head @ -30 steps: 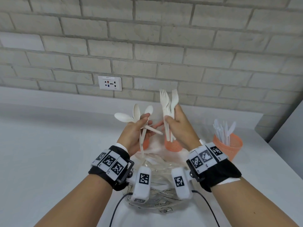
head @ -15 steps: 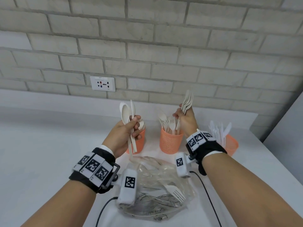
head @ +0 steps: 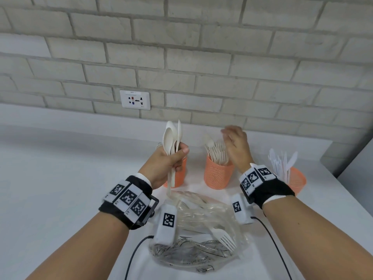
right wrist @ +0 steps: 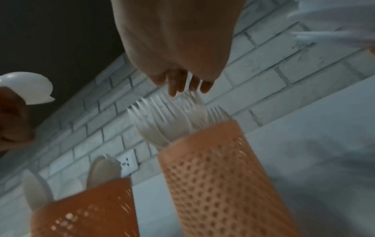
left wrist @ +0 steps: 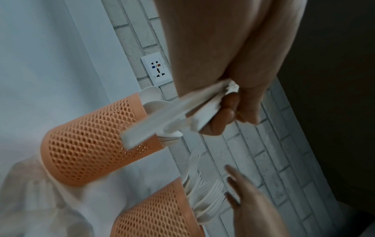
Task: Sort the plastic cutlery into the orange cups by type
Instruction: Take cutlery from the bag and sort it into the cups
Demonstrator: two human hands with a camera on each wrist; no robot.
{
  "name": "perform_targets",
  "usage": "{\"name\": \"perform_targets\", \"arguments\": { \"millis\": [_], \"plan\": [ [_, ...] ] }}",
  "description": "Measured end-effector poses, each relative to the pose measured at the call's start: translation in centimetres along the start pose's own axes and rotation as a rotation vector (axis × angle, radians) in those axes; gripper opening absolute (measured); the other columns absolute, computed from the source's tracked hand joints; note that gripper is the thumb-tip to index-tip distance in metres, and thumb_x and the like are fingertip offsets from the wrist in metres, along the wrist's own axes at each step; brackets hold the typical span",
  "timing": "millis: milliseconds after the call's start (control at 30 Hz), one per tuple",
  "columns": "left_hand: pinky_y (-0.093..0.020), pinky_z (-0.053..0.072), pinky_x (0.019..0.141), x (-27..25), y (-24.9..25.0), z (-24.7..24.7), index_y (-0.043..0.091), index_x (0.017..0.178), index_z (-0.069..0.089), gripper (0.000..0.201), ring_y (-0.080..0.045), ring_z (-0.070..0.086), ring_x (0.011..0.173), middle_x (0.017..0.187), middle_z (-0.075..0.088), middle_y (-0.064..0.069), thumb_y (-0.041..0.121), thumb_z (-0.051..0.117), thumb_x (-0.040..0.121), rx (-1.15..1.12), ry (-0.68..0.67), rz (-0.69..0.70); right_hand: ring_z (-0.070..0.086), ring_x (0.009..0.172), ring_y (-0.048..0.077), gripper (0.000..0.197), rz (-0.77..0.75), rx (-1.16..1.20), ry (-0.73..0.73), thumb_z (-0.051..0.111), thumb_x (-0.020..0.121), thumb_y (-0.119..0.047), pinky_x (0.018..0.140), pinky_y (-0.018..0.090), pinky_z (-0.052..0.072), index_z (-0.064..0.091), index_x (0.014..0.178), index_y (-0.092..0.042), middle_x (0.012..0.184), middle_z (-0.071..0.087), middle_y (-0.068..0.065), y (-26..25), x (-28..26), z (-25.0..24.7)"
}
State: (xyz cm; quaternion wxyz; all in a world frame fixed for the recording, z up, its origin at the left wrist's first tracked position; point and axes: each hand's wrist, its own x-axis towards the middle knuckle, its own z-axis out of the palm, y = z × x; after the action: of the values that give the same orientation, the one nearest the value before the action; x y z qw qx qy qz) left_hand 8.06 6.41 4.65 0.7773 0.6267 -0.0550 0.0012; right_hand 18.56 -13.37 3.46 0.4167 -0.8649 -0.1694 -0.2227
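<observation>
Three orange mesh cups stand in a row on the white counter. My left hand (head: 171,158) grips a bundle of white spoons (head: 171,138) upright, just above the left cup (head: 177,176), which holds spoons (left wrist: 150,96). My right hand (head: 236,142) hovers open, fingers straight, right over the middle cup (head: 217,174), which is full of white forks (right wrist: 172,118). The right cup (head: 296,180) holds white knives (head: 282,160). Nothing is in the right hand (right wrist: 182,83).
A clear plastic bag (head: 197,235) with more cutlery, including a fork (head: 224,237), lies on the counter in front of the cups, between my wrists. A brick wall with a socket (head: 134,99) is behind. Cables run off the wrist cameras.
My right hand carried its forks down to the middle cup, let them go and opened above it. My left hand gathered its spoons upright and lowered towards the left cup.
</observation>
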Motion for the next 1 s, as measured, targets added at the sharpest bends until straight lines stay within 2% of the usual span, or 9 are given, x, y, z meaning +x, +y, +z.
{"name": "perform_targets", "arguments": {
  "millis": [100, 200, 300, 400, 533, 600, 700, 867, 1000],
  "plan": [
    [-0.018, 0.034, 0.043, -0.1, 0.5, 0.0, 0.01, 0.067, 0.053, 0.02, -0.007, 0.034, 0.043, 0.052, 0.04, 0.003, 0.003, 0.062, 0.084, 0.039, 0.031, 0.007, 0.045, 0.121, 0.016, 0.044, -0.044, 0.23, 0.078, 0.052, 0.087, -0.03, 0.098, 0.01, 0.031, 0.052, 0.127, -0.01, 0.124, 0.049, 0.003, -4.1, -0.5, -1.2],
    [-0.019, 0.035, 0.043, 0.0, 1.4, 0.3, 0.006, 0.069, 0.054, 0.019, -0.01, 0.036, 0.042, 0.053, 0.042, -0.002, 0.007, 0.07, 0.08, 0.236, 0.067, 0.035, 0.055, 0.113, 0.014, 0.076, 0.047, 0.514, -0.278, 0.068, 0.073, -0.041, 0.099, 0.026, 0.043, 0.034, 0.139, -0.026, 0.118, 0.055, -0.001, -8.7, -1.6, -1.1],
    [-0.024, 0.035, 0.044, 0.5, 2.9, 1.0, 0.004, 0.076, 0.057, 0.01, -0.015, 0.037, 0.044, 0.06, 0.045, -0.011, 0.004, 0.067, 0.08, 0.473, 0.016, 0.043, 0.059, 0.113, 0.02, 0.094, 0.145, 0.657, -0.509, 0.079, 0.071, -0.022, 0.093, 0.031, 0.051, 0.021, 0.143, -0.036, 0.128, 0.054, 0.01, -11.7, -2.1, 0.4],
    [-0.027, 0.041, 0.051, 1.1, 4.5, 0.7, 0.006, 0.075, 0.058, 0.011, -0.016, 0.045, 0.048, 0.06, 0.051, -0.011, -0.002, 0.065, 0.079, 0.502, -0.011, 0.038, 0.062, 0.095, 0.019, 0.066, 0.123, 0.651, -0.322, 0.072, 0.077, -0.007, 0.078, 0.031, 0.055, 0.04, 0.131, -0.027, 0.112, 0.057, 0.011, -13.3, -1.5, 1.3],
    [-0.013, 0.05, 0.074, 1.6, 5.2, -1.6, 0.009, 0.115, 0.062, 0.04, -0.012, 0.062, 0.086, 0.095, 0.064, -0.001, 0.018, 0.073, 0.078, 0.478, 0.03, 0.073, 0.063, 0.06, 0.01, 0.036, 0.052, 0.818, -0.144, 0.049, 0.089, 0.008, 0.057, 0.023, 0.053, 0.045, 0.114, -0.017, 0.072, 0.06, 0.008, -13.8, 0.0, 1.3],
    [-0.012, 0.047, 0.077, 1.8, 4.5, -3.7, 0.013, 0.124, 0.056, 0.052, -0.014, 0.057, 0.101, 0.108, 0.059, -0.002, 0.026, 0.073, 0.077, 0.479, 0.213, 0.107, 0.06, 0.057, 0.012, 0.034, 0.002, 0.763, -0.02, 0.044, 0.09, 0.008, 0.059, 0.022, 0.051, 0.047, 0.108, -0.021, 0.07, 0.055, 0.01, -13.3, 0.9, 1.5],
    [-0.027, 0.042, 0.087, 2.0, 2.4, -6.4, 0.017, 0.136, 0.04, 0.074, -0.019, 0.048, 0.115, 0.13, 0.047, -0.006, 0.033, 0.075, 0.073, 0.517, 0.337, 0.043, 0.058, 0.058, 0.015, 0.037, -0.002, 0.672, 0.097, 0.041, 0.09, 0.006, 0.066, 0.032, 0.05, 0.048, 0.094, -0.031, 0.067, 0.053, 0.006, -12.4, 1.9, 2.5],
    [-0.044, 0.031, 0.111, 2.8, -1.7, -6.9, 0.023, 0.149, -0.002, 0.13, -0.025, 0.029, 0.138, 0.153, 0.022, -0.007, 0.036, 0.086, 0.055, 0.581, 0.138, -0.147, 0.056, 0.055, 0.015, 0.04, -0.005, 0.562, 0.026, 0.038, 0.088, 0.011, 0.056, 0.02, 0.044, 0.044, 0.086, -0.028, 0.072, 0.049, 0.0, -11.7, 1.8, 5.2],
    [-0.037, 0.022, 0.115, 3.6, -3.3, -6.1, 0.021, 0.148, -0.013, 0.136, -0.023, 0.02, 0.143, 0.155, 0.019, -0.014, 0.025, 0.088, 0.057, 0.606, 0.128, -0.114, 0.059, 0.063, 0.019, 0.039, 0.07, 0.448, -0.126, 0.038, 0.089, 0.007, 0.054, 0.019, 0.046, 0.045, 0.084, -0.031, 0.075, 0.052, 0.0, -10.3, 0.8, 7.8]
  ]
}}
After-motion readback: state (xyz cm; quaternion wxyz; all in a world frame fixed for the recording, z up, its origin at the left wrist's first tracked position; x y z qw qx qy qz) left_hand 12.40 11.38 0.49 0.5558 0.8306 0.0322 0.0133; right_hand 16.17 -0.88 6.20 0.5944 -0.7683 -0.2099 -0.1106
